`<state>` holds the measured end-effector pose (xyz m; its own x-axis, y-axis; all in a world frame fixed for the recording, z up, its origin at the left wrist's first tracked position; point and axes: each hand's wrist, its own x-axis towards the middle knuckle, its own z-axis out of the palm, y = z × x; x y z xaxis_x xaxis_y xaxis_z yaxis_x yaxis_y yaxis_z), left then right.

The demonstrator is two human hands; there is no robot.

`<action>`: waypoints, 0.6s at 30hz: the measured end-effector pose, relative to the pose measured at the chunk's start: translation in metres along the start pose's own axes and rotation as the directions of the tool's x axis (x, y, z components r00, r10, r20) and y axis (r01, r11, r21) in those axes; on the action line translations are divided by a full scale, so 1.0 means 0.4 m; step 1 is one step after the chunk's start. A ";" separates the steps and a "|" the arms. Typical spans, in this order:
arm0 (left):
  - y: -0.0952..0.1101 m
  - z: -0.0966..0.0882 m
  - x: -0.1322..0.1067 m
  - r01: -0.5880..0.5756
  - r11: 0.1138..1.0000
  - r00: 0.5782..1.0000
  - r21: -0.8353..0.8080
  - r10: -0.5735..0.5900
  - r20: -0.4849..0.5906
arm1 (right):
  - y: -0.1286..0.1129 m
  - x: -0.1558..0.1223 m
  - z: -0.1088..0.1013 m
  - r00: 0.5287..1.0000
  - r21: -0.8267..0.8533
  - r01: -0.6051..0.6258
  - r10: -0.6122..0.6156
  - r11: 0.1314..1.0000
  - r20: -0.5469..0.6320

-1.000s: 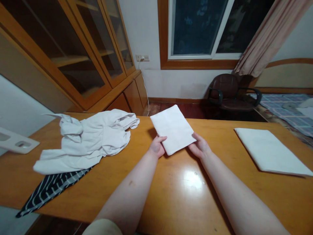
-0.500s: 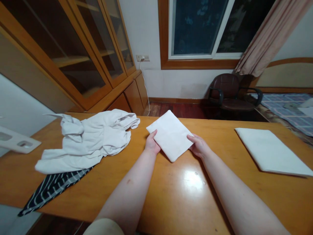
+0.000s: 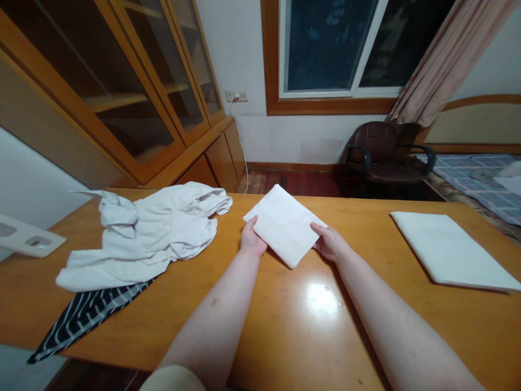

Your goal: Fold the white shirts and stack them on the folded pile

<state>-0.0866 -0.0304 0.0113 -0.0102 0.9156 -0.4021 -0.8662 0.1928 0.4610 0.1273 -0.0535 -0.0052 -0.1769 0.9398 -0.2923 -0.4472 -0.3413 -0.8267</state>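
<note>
Between my two hands is a folded white cloth [image 3: 287, 222], a flat square turned corner toward me above the table. My left hand [image 3: 253, 239] grips its left edge, thumb on top and fingers underneath. Its right corner is pinched by my right hand [image 3: 329, 241], again with the thumb uppermost. A crumpled white garment [image 3: 163, 233] lies to the left, partly over a black cloth with white stripes [image 3: 89, 315]. Farther right rests a larger flat white folded piece [image 3: 456, 252], touched by neither hand.
Everything lies on a wooden table [image 3: 280, 331]. At its left end is a white plastic piece with slots [image 3: 36, 239]. Beyond stand a glass-door cabinet [image 3: 122, 108], a brown armchair [image 3: 382, 152] and a bed [image 3: 472, 174]. A white cord [image 3: 241, 141] hangs from a wall socket.
The folded white cloth has turned slightly in my hands, its near corner shifting a little right and its far corner left. Both hands keep their hold.
</note>
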 end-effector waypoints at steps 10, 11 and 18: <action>-0.024 -0.008 0.027 0.057 0.989 0.995 0.135 -0.045 -0.086 | 0.030 0.009 -0.012 0.900 -0.411 0.228 -0.352 0.883 -0.256; -0.027 -0.006 0.027 0.052 0.988 0.996 0.148 -0.040 -0.083 | 0.032 0.010 -0.015 0.894 -0.425 0.235 -0.366 0.874 -0.259; -0.032 -0.012 0.026 -0.012 0.976 1.000 0.218 0.012 0.000 | -0.011 -0.027 -0.032 0.838 -0.391 0.302 -0.437 0.870 -0.326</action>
<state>-0.0779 -0.0251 -0.0024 -0.0206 0.9177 -0.3968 -0.7362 0.2546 0.6271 0.1426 -0.0620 -0.0044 0.3328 0.9421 -0.0401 -0.0993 -0.0072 -0.9950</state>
